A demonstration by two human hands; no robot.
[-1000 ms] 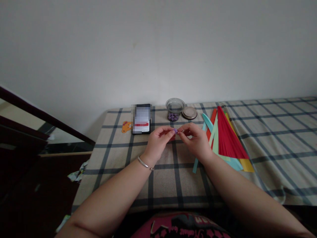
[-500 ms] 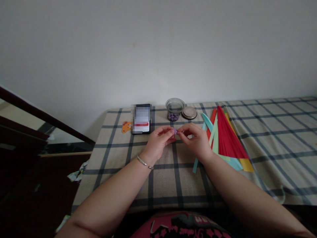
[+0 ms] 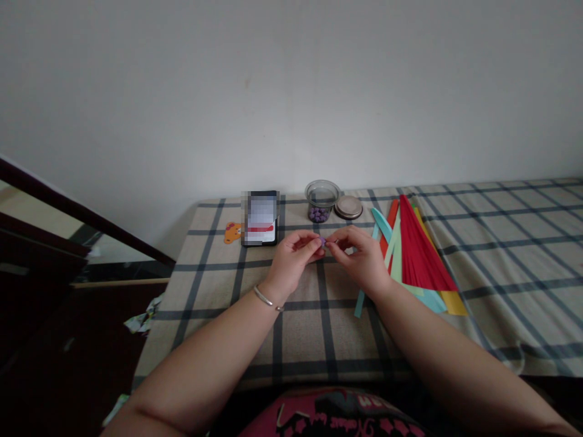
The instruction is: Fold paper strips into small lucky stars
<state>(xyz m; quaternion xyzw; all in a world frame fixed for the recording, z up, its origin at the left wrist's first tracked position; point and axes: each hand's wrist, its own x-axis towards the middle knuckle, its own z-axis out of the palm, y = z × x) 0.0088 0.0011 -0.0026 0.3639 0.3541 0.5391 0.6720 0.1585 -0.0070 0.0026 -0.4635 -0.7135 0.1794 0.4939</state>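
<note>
A small purple paper star (image 3: 323,241) is pinched between both hands above the checked tablecloth. My left hand (image 3: 296,255) grips it with thumb and fingers, hiding part of it. The thumb and forefinger of my right hand (image 3: 359,255) close on its right side. Just beyond my hands stands a clear jar (image 3: 322,194), uncovered, with several purple stars (image 3: 319,213) at its bottom. Its round lid (image 3: 348,207) lies flat to the right. Close to my right hand, long paper strips in red (image 3: 421,255), light blue (image 3: 359,303), green and yellow are spread out.
A phone or tablet (image 3: 260,227) with a blurred screen lies at the back left, over an orange bear picture (image 3: 232,232). The checked cloth (image 3: 218,285) covers the table up to the wall. A dark wooden rail (image 3: 82,206) is at the left.
My left hand's lower fingers have curled in slightly around the purple star. My right hand stays almost where it was; the things on the table have not moved.
</note>
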